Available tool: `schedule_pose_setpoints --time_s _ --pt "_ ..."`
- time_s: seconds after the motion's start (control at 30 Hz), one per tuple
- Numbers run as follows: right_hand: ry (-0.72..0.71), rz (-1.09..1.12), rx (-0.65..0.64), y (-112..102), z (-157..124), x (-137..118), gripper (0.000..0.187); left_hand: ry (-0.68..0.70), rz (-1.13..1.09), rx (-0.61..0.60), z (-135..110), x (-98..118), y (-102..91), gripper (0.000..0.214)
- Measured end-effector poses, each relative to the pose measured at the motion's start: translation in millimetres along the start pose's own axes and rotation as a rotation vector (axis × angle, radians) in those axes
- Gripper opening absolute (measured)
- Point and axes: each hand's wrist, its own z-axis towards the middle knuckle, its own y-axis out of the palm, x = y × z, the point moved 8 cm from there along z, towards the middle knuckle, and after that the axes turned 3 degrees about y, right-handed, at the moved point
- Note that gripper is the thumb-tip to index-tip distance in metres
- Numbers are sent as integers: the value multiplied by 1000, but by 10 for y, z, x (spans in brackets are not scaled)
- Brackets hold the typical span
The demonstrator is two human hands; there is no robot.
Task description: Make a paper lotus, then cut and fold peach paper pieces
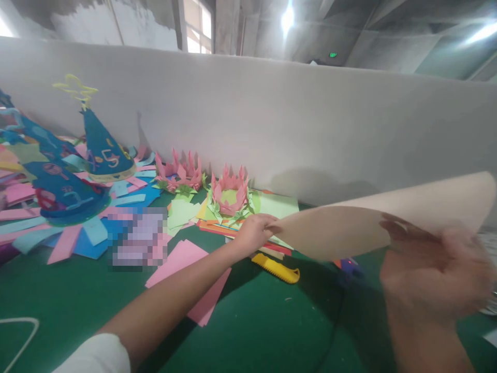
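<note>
A large cream-coloured sheet of paper (337,233) is bent in a curve above the right part of the table. My left hand (254,231) pinches its left end between thumb and fingers. At the other end, my right hand (446,274) is closed on the sheet, blurred by motion. Below the paper lies a yellow cutter knife (276,268). Just behind my left hand, a folded pink and green paper lotus (229,194) sits on a stack of coloured paper (272,207). Pink paper sheets (207,311) lie partly under my left forearm.
Blue cone hats (103,147) with decorations stand at the left among pink and light-blue paper strips (66,243). A second paper lotus (180,173) is near the white partition (240,114) along the back. A dark blue-purple object (349,268) lies on the green table (272,331).
</note>
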Motion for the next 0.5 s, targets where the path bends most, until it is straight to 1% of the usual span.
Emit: schedule_pose_setpoints --time_s 0.07,0.1,0.17,0.2,0.27,0.33,0.37,0.43,0.47,0.5 --pt "27 70 99 -61 13 1 13 -158 -75 63 -10 -49 -157 20" --pt "52 89 109 -60 10 12 11 -210 -137 122 -20 -64 -263 20" --pt "108 84 9 33 -6 41 11 -250 -341 223 -42 -75 -465 20" --pt "121 77 -61 88 -22 49 12 -232 -444 253 -51 -66 -559 24" --pt "99 14 -232 205 -74 47 17 -214 -588 294 -92 -80 -751 29" --pt "20 -177 -437 334 -165 45 29 -282 -638 360 -196 -179 -948 31" --pt "-34 -311 -551 408 -236 57 38 -313 -649 381 -259 -226 -1033 33" --pt "-157 -558 -806 579 -454 109 61 -322 -710 363 -382 -275 -1137 41" --pt "-228 -637 -935 668 -601 131 73 -335 -722 359 -459 -304 -1174 44" --pt "-302 -671 -1068 759 -776 143 83 -376 -726 335 -546 -345 -1177 47"
